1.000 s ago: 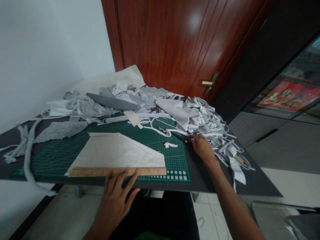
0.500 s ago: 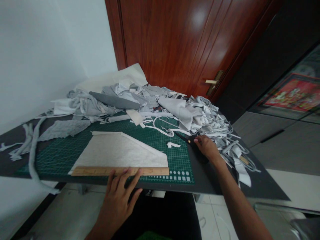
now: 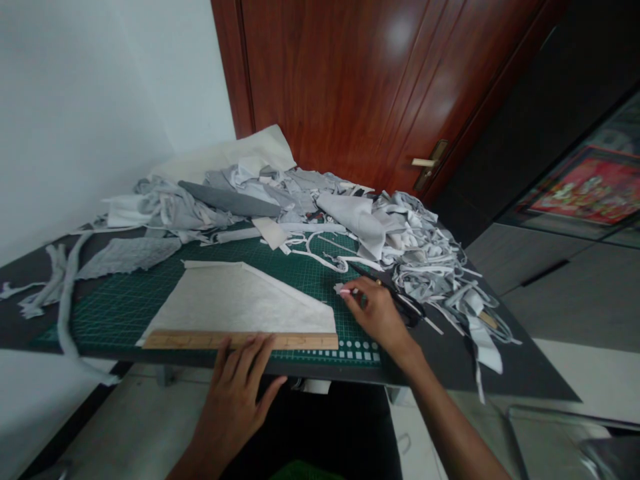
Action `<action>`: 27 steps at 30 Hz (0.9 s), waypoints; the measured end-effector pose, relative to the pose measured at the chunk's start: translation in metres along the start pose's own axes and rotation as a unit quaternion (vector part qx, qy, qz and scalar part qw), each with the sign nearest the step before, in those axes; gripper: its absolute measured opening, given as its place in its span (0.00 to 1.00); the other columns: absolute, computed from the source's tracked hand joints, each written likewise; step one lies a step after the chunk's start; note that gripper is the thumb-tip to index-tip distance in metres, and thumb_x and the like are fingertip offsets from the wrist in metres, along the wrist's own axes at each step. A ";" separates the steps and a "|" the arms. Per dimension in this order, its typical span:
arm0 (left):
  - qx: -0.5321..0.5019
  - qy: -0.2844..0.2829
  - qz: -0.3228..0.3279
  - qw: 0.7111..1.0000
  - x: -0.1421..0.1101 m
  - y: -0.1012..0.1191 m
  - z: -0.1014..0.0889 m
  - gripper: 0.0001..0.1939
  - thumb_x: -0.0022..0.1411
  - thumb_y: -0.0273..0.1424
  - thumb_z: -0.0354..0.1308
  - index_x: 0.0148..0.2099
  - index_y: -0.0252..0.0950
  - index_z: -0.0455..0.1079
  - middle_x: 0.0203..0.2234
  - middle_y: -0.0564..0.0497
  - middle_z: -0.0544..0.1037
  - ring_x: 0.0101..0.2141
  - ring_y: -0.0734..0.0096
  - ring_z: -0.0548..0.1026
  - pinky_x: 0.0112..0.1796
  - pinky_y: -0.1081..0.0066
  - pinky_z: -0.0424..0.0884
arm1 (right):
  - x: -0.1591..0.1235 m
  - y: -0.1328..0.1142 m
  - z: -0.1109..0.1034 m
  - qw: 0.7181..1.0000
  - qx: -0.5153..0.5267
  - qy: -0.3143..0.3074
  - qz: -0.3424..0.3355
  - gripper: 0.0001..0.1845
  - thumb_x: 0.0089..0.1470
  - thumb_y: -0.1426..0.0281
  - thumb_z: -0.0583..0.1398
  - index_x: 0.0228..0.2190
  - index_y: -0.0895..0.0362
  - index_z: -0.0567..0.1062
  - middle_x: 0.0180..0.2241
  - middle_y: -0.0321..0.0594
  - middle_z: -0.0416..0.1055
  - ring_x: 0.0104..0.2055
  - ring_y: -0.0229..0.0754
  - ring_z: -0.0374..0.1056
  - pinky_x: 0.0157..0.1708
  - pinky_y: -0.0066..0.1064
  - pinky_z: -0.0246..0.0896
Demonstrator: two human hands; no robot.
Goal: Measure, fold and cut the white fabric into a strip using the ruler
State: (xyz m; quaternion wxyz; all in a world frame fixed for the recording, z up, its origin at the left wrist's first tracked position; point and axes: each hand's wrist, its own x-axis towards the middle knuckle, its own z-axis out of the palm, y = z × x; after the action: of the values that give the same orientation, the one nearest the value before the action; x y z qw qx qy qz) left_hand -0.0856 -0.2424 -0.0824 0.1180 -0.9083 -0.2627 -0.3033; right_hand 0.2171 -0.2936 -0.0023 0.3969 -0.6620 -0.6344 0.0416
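My left hand [image 3: 237, 383] lies with fingers spread on a wooden ruler [image 3: 185, 340], holding it flat along the lower edge of a pale fabric piece [image 3: 220, 300]. That piece has folded edges at the top and along its right slant, and rests on a green cutting mat [image 3: 310, 273]. Thumb and index finger of my right hand [image 3: 373, 310] pinch a small white fabric scrap [image 3: 338, 288] on the mat, covering part of it. Black scissors [image 3: 414, 308] lie just behind and right of this hand, partly hidden by it.
Heaped grey and white fabric offcuts [image 3: 420, 247] cover the table's back and right side. A long fabric strip [image 3: 65, 320] hangs over the front left edge. Beyond the dark table [image 3: 520, 373] stand a wooden door [image 3: 325, 87] and a cabinet [image 3: 565, 287].
My right hand has let go of the scissors and moved left to the white scrap. The scissors now lie on the table. My left hand stays on the ruler.
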 end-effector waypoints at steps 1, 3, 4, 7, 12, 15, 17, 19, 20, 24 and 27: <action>0.002 0.002 0.003 1.000 0.000 0.000 0.000 0.30 0.72 0.43 0.53 0.67 0.27 0.63 0.52 0.38 0.77 0.54 0.51 0.73 0.66 0.47 0.53 | -0.002 -0.013 0.012 0.999 0.031 -0.016 -0.010 0.07 0.65 0.70 0.59 0.37 0.56 0.79 0.37 0.40 0.77 0.32 0.39 0.71 0.36 0.28 0.64; 0.005 0.003 0.009 1.000 0.000 -0.001 0.000 0.28 0.72 0.42 0.54 0.65 0.28 0.66 0.52 0.38 0.78 0.53 0.51 0.73 0.65 0.47 0.54 | -0.004 -0.035 0.039 0.996 0.075 -0.052 -0.016 0.06 0.65 0.72 0.60 0.37 0.57 0.80 0.36 0.39 0.76 0.31 0.37 0.70 0.36 0.27 0.63; 0.006 0.003 0.011 1.000 0.000 -0.001 0.000 0.27 0.72 0.42 0.54 0.64 0.29 0.66 0.52 0.39 0.78 0.53 0.51 0.73 0.65 0.47 0.55 | -0.005 -0.044 0.051 0.993 0.091 -0.071 -0.018 0.06 0.64 0.73 0.61 0.37 0.57 0.80 0.35 0.38 0.76 0.31 0.37 0.70 0.35 0.26 0.63; 0.011 0.003 0.015 1.000 0.000 -0.002 -0.001 0.24 0.72 0.41 0.54 0.63 0.31 0.69 0.51 0.39 0.78 0.53 0.51 0.74 0.64 0.47 0.56 | -0.005 -0.063 0.081 0.989 0.099 -0.112 -0.015 0.05 0.63 0.73 0.63 0.39 0.56 0.81 0.36 0.37 0.78 0.33 0.38 0.71 0.36 0.26 0.62; -0.003 0.013 -0.011 1.000 0.001 0.000 -0.004 0.22 0.74 0.43 0.50 0.60 0.34 0.72 0.50 0.41 0.80 0.52 0.53 0.75 0.62 0.49 0.61 | 0.002 -0.078 0.098 0.989 0.069 -0.131 -0.015 0.07 0.64 0.72 0.62 0.39 0.54 0.82 0.36 0.37 0.80 0.37 0.40 0.73 0.39 0.28 0.62; -0.010 0.022 -0.018 1.000 0.000 0.001 -0.004 0.21 0.74 0.43 0.50 0.58 0.35 0.74 0.49 0.42 0.81 0.52 0.53 0.75 0.62 0.49 0.62 | 0.004 -0.081 0.100 0.988 0.068 -0.140 -0.020 0.07 0.64 0.72 0.62 0.39 0.54 0.83 0.36 0.37 0.80 0.36 0.39 0.73 0.38 0.27 0.62; -0.015 0.028 -0.020 0.999 -0.001 0.001 -0.003 0.20 0.74 0.43 0.52 0.57 0.35 0.74 0.49 0.42 0.80 0.52 0.53 0.75 0.62 0.49 0.62 | 0.004 -0.082 0.101 0.987 0.066 -0.144 -0.025 0.07 0.64 0.72 0.62 0.38 0.54 0.83 0.36 0.37 0.80 0.37 0.39 0.73 0.39 0.27 0.62; -0.021 0.028 -0.022 0.999 -0.002 0.001 -0.002 0.20 0.73 0.42 0.53 0.57 0.36 0.74 0.49 0.42 0.80 0.52 0.52 0.75 0.62 0.48 0.62 | 0.003 -0.083 0.102 0.986 0.063 -0.150 -0.027 0.07 0.64 0.72 0.62 0.37 0.54 0.83 0.36 0.36 0.80 0.37 0.39 0.73 0.40 0.27 0.62; -0.021 0.027 -0.023 0.999 -0.002 0.001 -0.002 0.19 0.73 0.41 0.53 0.57 0.36 0.74 0.49 0.42 0.80 0.52 0.52 0.75 0.62 0.48 0.63 | 0.003 -0.082 0.103 0.986 0.061 -0.153 -0.028 0.07 0.64 0.72 0.62 0.37 0.54 0.83 0.36 0.36 0.80 0.38 0.39 0.73 0.40 0.27 0.62; -0.020 0.026 -0.012 0.999 -0.002 -0.001 -0.004 0.19 0.72 0.40 0.55 0.58 0.35 0.74 0.49 0.41 0.78 0.52 0.52 0.74 0.61 0.49 0.64 | 0.003 -0.081 0.104 0.985 0.055 -0.162 -0.025 0.06 0.63 0.72 0.63 0.38 0.53 0.82 0.37 0.37 0.80 0.39 0.40 0.74 0.40 0.27 0.63; -0.017 0.026 -0.006 0.999 -0.001 -0.001 -0.004 0.19 0.72 0.39 0.56 0.57 0.34 0.74 0.50 0.40 0.77 0.51 0.51 0.74 0.60 0.49 0.65 | 0.007 -0.082 0.102 0.983 0.046 -0.177 -0.022 0.06 0.61 0.73 0.64 0.38 0.53 0.82 0.38 0.38 0.81 0.39 0.40 0.75 0.40 0.27 0.63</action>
State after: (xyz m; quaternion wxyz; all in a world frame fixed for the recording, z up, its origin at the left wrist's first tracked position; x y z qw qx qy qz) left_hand -0.0889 -0.2433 -0.0792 0.1074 -0.9004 -0.2596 -0.3322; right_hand 0.0951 -0.2491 -0.0218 0.3097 -0.6112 -0.7061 0.1787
